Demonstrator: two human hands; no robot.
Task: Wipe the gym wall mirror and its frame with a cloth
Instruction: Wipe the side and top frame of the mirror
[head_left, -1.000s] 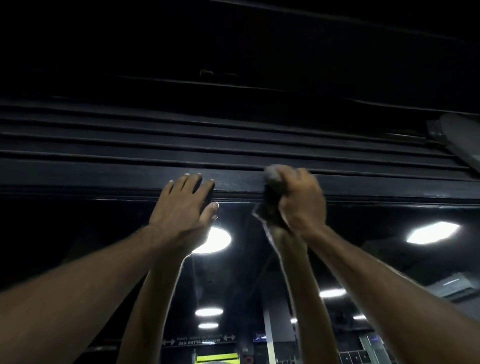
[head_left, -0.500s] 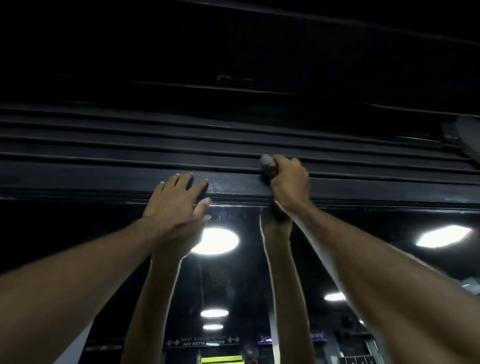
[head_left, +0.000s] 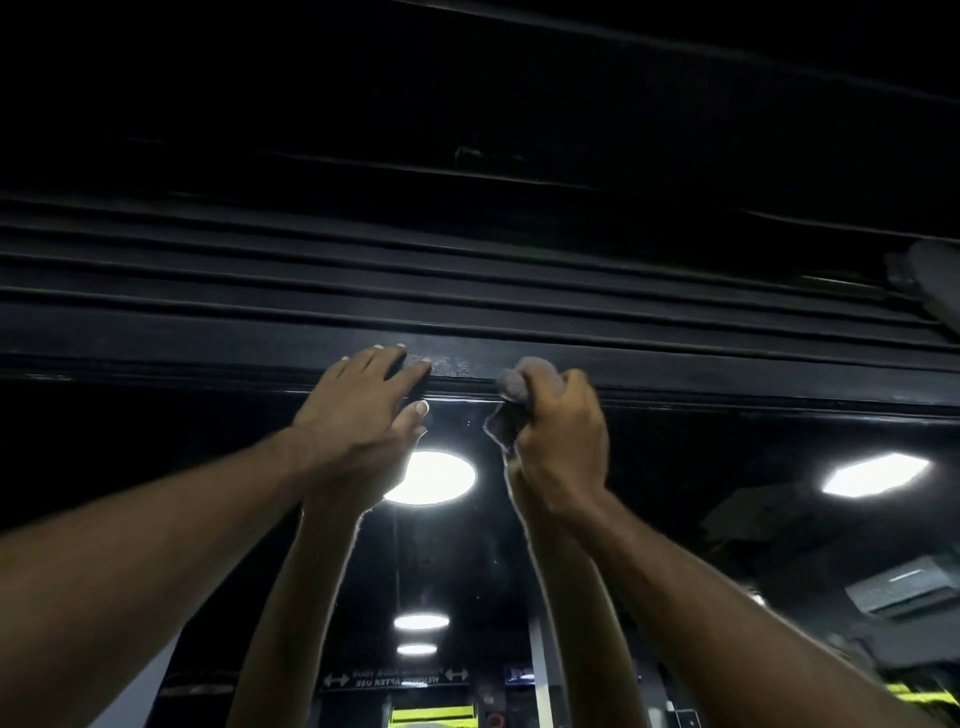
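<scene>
The person is reaching up with both arms to the top of the wall mirror (head_left: 701, 467), where the dark frame (head_left: 208, 343) is running across the view in long horizontal ridges. The right hand (head_left: 561, 441) is gripping the cloth (head_left: 519, 384) in a tight fist, with the fingers curled fully round it. The cloth is showing as a grey wad bulging out above the knuckles and touching the lowest band of the frame, while a loose corner is hanging below the fist over the top edge of the glass. The left hand (head_left: 363, 410) is holding nothing. Its fingers are lying straight and flat against the same band of the frame, just beside the cloth, with the thumb pointing over the mirror's upper edge. Between the two hands a dull, smeared patch is showing on the frame. The glass below is reflecting both forearms, a round ceiling light (head_left: 441, 478) glowing between them, a hexagonal light (head_left: 872, 473) off to the right and, lower down on that side, an air-conditioning unit (head_left: 904, 590).
</scene>
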